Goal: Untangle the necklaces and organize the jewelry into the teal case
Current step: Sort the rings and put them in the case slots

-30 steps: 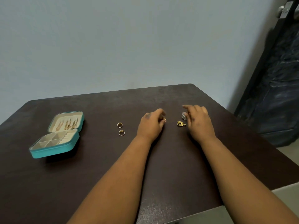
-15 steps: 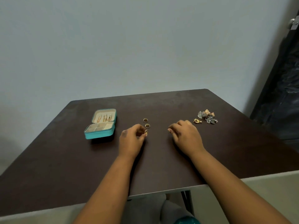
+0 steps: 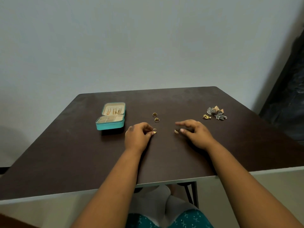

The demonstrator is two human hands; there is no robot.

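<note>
I judge I'm lining up rings mid-table: my left hand pinches a gold ring, my right hand, fingers loosely spread, touches another ring, and next both go to the open teal case toward the far-left corner.

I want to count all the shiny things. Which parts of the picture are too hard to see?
- Head view: the earring pile is too small to count piece by piece.
- The teal case trays are too small to tell what lies inside.
- The left hand covers part of its gold ring.
- The right hand is blurred at the fingertips beside another gold piece.
</note>
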